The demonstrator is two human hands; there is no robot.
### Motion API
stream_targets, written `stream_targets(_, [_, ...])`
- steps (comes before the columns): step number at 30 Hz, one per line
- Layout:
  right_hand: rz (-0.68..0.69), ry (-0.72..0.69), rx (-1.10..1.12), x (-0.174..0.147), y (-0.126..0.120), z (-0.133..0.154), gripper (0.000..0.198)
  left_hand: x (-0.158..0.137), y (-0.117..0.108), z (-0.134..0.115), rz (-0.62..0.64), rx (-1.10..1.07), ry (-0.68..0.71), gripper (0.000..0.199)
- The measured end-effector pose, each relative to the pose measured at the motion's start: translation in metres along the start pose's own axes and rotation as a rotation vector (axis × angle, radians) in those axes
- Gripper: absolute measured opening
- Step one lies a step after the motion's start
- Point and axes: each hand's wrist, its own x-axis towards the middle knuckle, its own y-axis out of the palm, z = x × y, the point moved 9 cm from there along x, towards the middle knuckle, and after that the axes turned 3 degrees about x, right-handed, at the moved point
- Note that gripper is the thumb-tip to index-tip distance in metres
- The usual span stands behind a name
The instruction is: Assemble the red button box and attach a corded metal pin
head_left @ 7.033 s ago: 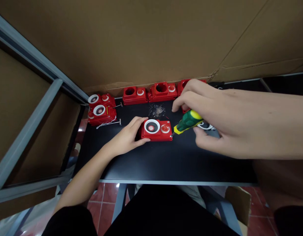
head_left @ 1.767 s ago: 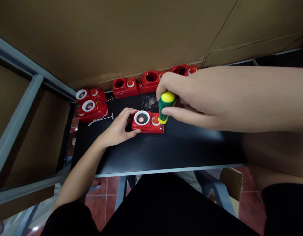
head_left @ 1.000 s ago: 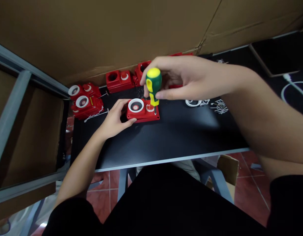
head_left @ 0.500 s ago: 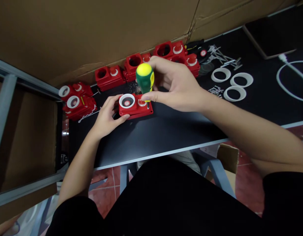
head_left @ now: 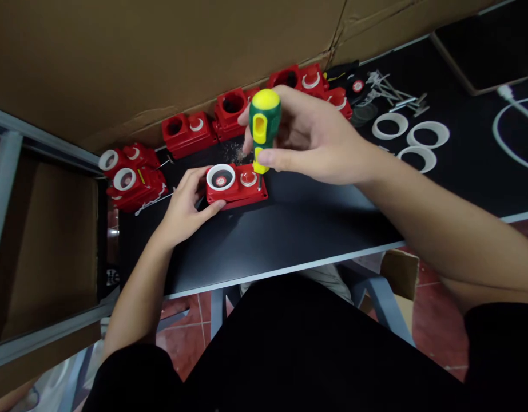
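My right hand [head_left: 309, 140] grips a green and yellow screwdriver [head_left: 264, 123], thumb on the near side of its handle. The shaft points down, its tip at the right end of a red housing [head_left: 235, 194]. A white ring [head_left: 209, 178] surrounds a dark round insert in the housing's left part, and a red round button sits on its right part. My left hand [head_left: 184, 209] is wrapped round the housing's left end, thumb along the front edge, holding it on the black table [head_left: 264, 234].
Several similar red housings [head_left: 189, 134] line the cardboard wall behind, and two with white rings [head_left: 137, 183] sit at the left. Loose white rings [head_left: 390, 126], metal rods [head_left: 401, 103], a tablet [head_left: 478, 57] and a white cable [head_left: 499, 134] lie on the right. Small screws [head_left: 234, 151] lie behind the housing.
The screwdriver has turned in my right hand and its handle has moved right and up, standing more upright. My left hand and the housing have barely moved.
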Motion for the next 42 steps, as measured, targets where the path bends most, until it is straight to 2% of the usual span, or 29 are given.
stream_targets(2, [0.063, 0.050, 0.022, -0.003, 0.000, 0.001, 0.046, 0.000, 0.001, 0.000, -0.002, -0.010, -0.002, 0.072])
stream_targets(4, [0.062, 0.100, 0.008, -0.005, -0.003, -0.003, 0.043, 0.000, 0.001, 0.002, -0.007, -0.014, -0.008, 0.070])
stream_targets(12, [-0.178, 0.164, -0.003, -0.002, 0.001, -0.019, 0.067, 0.000, 0.005, 0.004, 0.014, -0.105, -0.027, 0.065])
stream_targets(17, [-0.255, 0.160, 0.005, -0.005, 0.003, -0.021, 0.073, 0.001, 0.004, 0.004, 0.022, -0.116, -0.044, 0.064])
stream_targets(24, [-0.144, 0.199, 0.058, -0.005, -0.006, -0.017, 0.068, 0.000, 0.003, -0.001, 0.020, -0.094, -0.033, 0.065])
stream_targets(28, [0.017, 0.204, 0.109, -0.007, 0.000, -0.009, 0.046, -0.001, 0.002, -0.004, 0.006, -0.073, -0.012, 0.062])
stream_targets(30, [0.035, 0.239, 0.102, -0.011, 0.002, -0.010, 0.035, -0.001, 0.003, -0.004, 0.003, -0.069, -0.010, 0.063])
stream_targets(33, [-0.041, 0.232, 0.052, -0.014, -0.002, -0.008, 0.036, 0.000, 0.003, -0.005, 0.002, -0.067, -0.013, 0.063])
stream_targets(39, [-0.207, 0.189, -0.013, -0.014, 0.001, -0.015, 0.064, -0.001, 0.003, -0.009, 0.006, -0.019, -0.001, 0.060])
stream_targets(42, [-0.256, 0.168, -0.043, -0.013, 0.006, -0.015, 0.065, -0.001, 0.002, -0.009, 0.005, -0.012, 0.009, 0.062])
